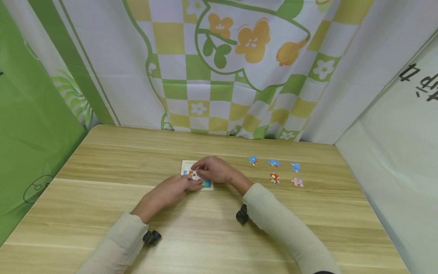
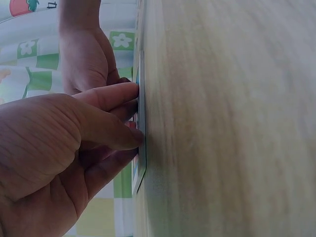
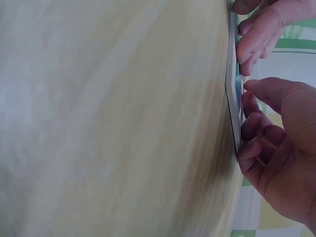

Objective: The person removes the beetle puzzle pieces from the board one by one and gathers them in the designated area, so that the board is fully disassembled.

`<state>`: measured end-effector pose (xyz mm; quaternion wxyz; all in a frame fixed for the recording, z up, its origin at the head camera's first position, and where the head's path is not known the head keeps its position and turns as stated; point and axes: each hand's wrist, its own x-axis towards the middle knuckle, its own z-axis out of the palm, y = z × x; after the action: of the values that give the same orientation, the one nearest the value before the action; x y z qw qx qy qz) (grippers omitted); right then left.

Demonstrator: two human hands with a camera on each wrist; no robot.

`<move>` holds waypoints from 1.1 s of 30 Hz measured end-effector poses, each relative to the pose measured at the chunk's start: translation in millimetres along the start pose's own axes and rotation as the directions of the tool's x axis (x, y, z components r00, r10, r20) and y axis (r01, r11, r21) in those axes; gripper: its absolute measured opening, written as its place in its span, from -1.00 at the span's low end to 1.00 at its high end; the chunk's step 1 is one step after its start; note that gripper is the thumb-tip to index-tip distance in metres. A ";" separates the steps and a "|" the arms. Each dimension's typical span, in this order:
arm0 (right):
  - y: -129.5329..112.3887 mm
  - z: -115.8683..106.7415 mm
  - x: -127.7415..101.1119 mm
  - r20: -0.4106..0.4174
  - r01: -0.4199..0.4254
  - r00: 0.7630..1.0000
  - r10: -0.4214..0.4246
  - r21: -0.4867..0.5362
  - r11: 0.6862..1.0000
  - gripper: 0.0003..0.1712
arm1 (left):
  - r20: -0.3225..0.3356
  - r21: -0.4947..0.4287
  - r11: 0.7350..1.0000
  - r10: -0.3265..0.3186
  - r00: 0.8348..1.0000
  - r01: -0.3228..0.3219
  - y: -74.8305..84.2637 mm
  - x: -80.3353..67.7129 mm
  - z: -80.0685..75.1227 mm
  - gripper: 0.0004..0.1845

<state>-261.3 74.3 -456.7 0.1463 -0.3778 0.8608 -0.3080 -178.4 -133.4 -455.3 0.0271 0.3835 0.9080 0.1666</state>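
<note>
A small jigsaw puzzle board with a pale frame lies flat on the table, its picture partly covered by both hands. My left hand reaches over the near left part, fingers nearly straight, fingertips resting on the picture. In the left wrist view its thumb touches the board by the edge. From the far right side my right hand bends over the board. Its thumb and index finger come close together at a puzzle piece, while the other fingers curl against the board's edge.
Several loose puzzle pieces lie to the right: blue ones in a back row, a red one and a pink one in front. The wooden table ends at a patterned curtain behind.
</note>
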 end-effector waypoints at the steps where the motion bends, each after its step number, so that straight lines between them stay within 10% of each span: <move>1: 0.0 0.5 0.5 0.002 -0.003 1.000 0.003 0.006 1.000 -0.69 | -0.002 0.000 1.000 0.003 1.000 -0.003 -0.2 0.0 0.2 -0.49; 33: -5.1 7.9 3.8 -0.069 -0.015 0.997 0.017 0.033 0.999 -0.79 | -0.018 -0.068 0.997 0.025 1.000 -0.026 -5.6 0.0 0.3 -0.55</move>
<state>-257.2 65.5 -459.6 0.1252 -0.3576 0.8633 -0.3335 -182.1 -137.0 -457.4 0.0300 0.3925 0.8970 0.2011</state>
